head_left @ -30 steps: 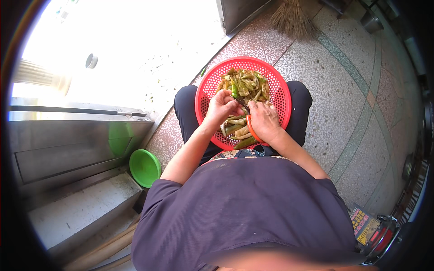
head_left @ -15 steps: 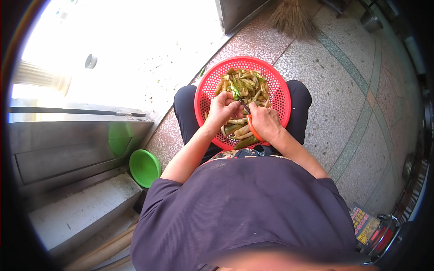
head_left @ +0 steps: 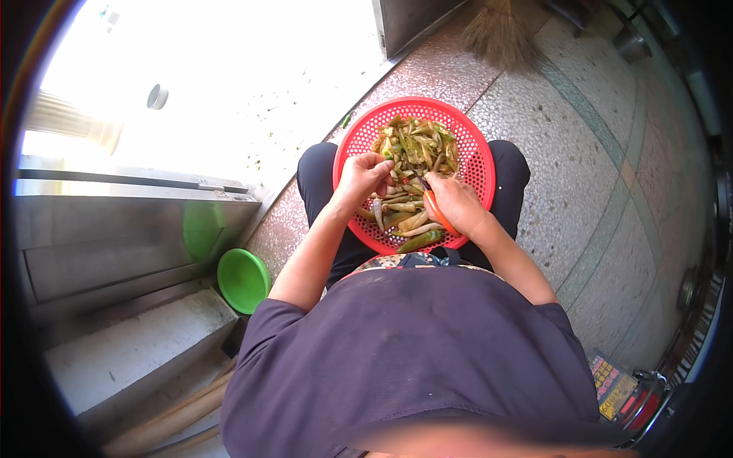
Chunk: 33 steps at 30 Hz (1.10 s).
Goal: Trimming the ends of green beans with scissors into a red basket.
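A red perforated plastic basket (head_left: 477, 164) rests on my lap, holding green and yellowish peppers. Cut pepper pieces (head_left: 416, 145) are heaped in its far part, while longer, whole-looking peppers (head_left: 412, 221) lie in the near part. Over the basket's left side, my left hand (head_left: 365, 179) is closed in a pinch, a small bit of green pepper (head_left: 389, 156) showing at the fingertips. My right hand (head_left: 456, 202) grips orange-handled scissors (head_left: 437, 210) on the right side. Their dark blades point toward the heap and are partly hidden by my fingers.
A green plastic basin (head_left: 244, 281) stands left of my knees, beside a metal cabinet (head_left: 130, 244). Past the basket lies a straw broom (head_left: 500, 34). A doorway sill runs along the far left of the speckled floor (head_left: 534, 191). Wooden poles (head_left: 179, 416) lie at lower left.
My left hand has drawn left, away from the scissors, and the green pepper between them now shows only as a small bit. The scissors have shifted slightly right.
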Available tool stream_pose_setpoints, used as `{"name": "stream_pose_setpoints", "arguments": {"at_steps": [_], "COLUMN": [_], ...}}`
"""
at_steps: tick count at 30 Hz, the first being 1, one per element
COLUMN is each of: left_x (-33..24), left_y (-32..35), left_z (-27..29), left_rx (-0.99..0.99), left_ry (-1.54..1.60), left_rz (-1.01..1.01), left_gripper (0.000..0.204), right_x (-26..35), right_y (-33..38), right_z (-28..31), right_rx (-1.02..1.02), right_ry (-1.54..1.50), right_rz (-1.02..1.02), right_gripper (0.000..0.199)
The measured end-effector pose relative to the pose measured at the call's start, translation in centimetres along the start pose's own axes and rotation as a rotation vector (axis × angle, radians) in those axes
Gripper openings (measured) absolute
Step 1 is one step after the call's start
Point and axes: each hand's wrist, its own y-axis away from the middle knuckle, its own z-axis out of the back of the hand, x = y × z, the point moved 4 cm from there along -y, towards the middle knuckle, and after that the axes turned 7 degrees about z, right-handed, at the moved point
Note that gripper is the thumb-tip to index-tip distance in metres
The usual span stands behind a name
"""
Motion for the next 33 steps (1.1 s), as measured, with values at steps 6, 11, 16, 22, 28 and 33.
{"name": "stream_pose_setpoints", "arguments": {"at_steps": [6,11,16,22,28,33], "left_x": [-0.5,-0.8,-0.9,-1.4,-1.7,-7.1], "left_y": [0.2,0.4,0.5,0.3,-3.1,-1.9], "left_z": [-0.3,-0.5,-0.4,0.2,6.9,14.6], "left_rx": [-0.02,-0.023,-0.046,-0.19,-0.464,-1.134], "left_ry": [-0.22,-0.184,-0.159,-0.321,-0.291,-1.112], "left_rz": [-0.047,-0.025,-0.01,-0.176,-0.183,-0.418], "left_gripper": [0.015,0.014,0.016,0.02,0.029,0.071], "right_x": [0.6,0.8,1.0,-0.1,-0.3,-2.0], "right_y": [-0.2,-0.2,-0.4,-0.3,-0.1,0.2], "right_z": [-0.4,-0.1,0.6,0.2,0.2,1.1], "right_rx": [-0.023,-0.029,0.038,0.019,-0.058,-0.162], "right_ry": [0.127,0.104,0.087,0.053,-0.018,-0.087], "right_rz": [0.034,0.038,0.054,0.017,-0.029,-0.094], "right_gripper": [0.015,0.016,0.017,0.026,0.018,0.018]}}
